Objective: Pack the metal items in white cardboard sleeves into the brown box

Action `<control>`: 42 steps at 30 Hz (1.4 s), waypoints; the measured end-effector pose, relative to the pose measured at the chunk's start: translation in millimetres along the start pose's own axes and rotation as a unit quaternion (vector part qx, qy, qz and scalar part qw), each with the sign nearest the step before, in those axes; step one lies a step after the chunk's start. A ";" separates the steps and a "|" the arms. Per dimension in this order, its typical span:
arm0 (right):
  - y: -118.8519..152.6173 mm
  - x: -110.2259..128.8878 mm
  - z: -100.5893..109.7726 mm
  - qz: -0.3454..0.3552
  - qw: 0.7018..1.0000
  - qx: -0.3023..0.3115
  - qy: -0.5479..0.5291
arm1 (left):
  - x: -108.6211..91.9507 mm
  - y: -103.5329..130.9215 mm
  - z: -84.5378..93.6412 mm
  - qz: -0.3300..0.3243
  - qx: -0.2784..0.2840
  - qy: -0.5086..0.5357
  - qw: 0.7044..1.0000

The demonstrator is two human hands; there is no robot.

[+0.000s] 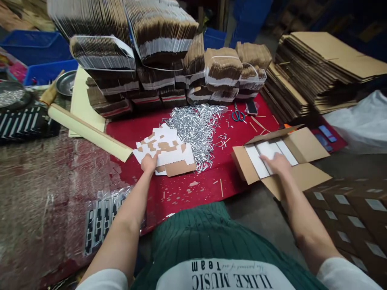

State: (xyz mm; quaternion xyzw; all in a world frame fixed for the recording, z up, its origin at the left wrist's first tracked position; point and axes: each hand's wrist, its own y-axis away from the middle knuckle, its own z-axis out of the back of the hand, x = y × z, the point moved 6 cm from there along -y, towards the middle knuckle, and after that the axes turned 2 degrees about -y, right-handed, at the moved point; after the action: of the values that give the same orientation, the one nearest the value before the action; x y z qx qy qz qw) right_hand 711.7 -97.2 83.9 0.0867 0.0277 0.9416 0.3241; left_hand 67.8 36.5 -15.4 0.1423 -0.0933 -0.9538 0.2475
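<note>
My left hand (pixel 149 163) is closed on the near left edge of a loose pile of flat die-cut cardboard pieces (pixel 172 159), white on one face and brown on the other. The thumb lies on top; the other fingers are partly hidden. To the right, my right hand (pixel 277 164) reaches into an open brown carton (pixel 242 161), its thumb and fingers around a white box (pixel 267 147) among other white boxes lying inside. A heap of bent silver metal pieces (pixel 195 131) lies just behind the cardboard pile.
Banded stacks of folded cardboard (pixel 223 66) line the back of the red table surface (pixel 193 197). Scissors (pixel 238 114) lie near them. Flat brown cartons (pixel 329 68) are piled at back right. Bagged black-and-silver parts (pixel 102 217) lie at left, near a cream board strip (pixel 90 131).
</note>
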 end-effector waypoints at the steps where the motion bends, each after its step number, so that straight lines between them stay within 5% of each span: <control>1: -2.3 4.7 -16.6 -0.001 1.000 0.015 0.020 | -2.3 0.4 0.7 0.003 -0.004 0.005 1.000; 5: -2.6 10.1 -60.1 0.001 0.999 0.038 0.030 | -11.5 6.7 11.0 0.013 -0.023 0.013 1.000; 8: -3.5 3.0 -58.7 0.012 0.999 0.013 0.032 | -13.8 21.3 31.3 -0.016 -0.101 0.007 0.995; 10: 5.1 17.5 -44.2 0.045 0.996 -0.074 0.018 | -10.2 37.1 44.2 -0.049 -0.153 0.009 0.987; 13: 58.3 91.6 -29.0 0.167 0.954 -0.230 -0.099 | -1.8 63.1 56.2 -0.104 -0.192 0.036 0.975; 14: 85.4 129.3 -33.2 0.231 0.932 -0.233 -0.156 | 0.3 70.6 59.2 -0.119 -0.199 0.050 0.971; 17: 176.1 260.0 -70.0 0.450 0.857 -0.102 -0.227 | 2.7 84.5 65.9 -0.139 -0.200 0.119 0.963; 19: 223.9 329.6 -96.0 0.535 0.819 -0.043 -0.201 | 1.0 87.9 68.6 -0.152 -0.180 0.190 0.953; 21: 247.8 374.3 -114.9 0.571 0.804 -0.021 -0.163 | -0.2 90.1 70.1 -0.177 -0.155 0.261 0.936; 24: 253.1 405.2 -127.6 0.613 0.782 -0.017 -0.111 | 12.1 91.4 68.7 -0.186 -0.120 0.325 0.919; 31: 249.1 405.3 -114.7 0.697 0.716 0.030 -0.020 | 71.4 90.0 76.7 -0.037 -0.153 0.348 0.924; 33: 262.1 388.5 -105.9 0.736 0.673 0.069 -0.028 | 60.3 100.6 65.9 -0.065 -0.022 0.427 0.902; 35: 274.5 361.5 -99.4 0.758 0.638 0.126 -0.050 | 40.0 127.2 47.2 -0.106 0.179 0.496 0.843; 37: 277.7 328.5 -99.0 0.735 0.645 0.196 -0.081 | 30.1 160.4 32.9 -0.117 0.308 0.520 0.788; 39: 274.3 295.4 -106.6 0.672 0.675 0.283 -0.112 | 32.5 184.6 23.3 -0.112 0.345 0.527 0.769; 42: 273.0 261.4 -124.5 0.576 0.701 0.398 -0.139 | 42.5 195.2 10.7 -0.082 0.318 0.566 0.756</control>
State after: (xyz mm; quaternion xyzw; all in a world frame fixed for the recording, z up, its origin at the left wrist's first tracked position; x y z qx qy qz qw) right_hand 321.3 -151.2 29.0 0.3362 0.2997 0.8232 -0.3457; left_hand 115.9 -151.5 33.6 0.7340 -0.2217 -0.6314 0.1161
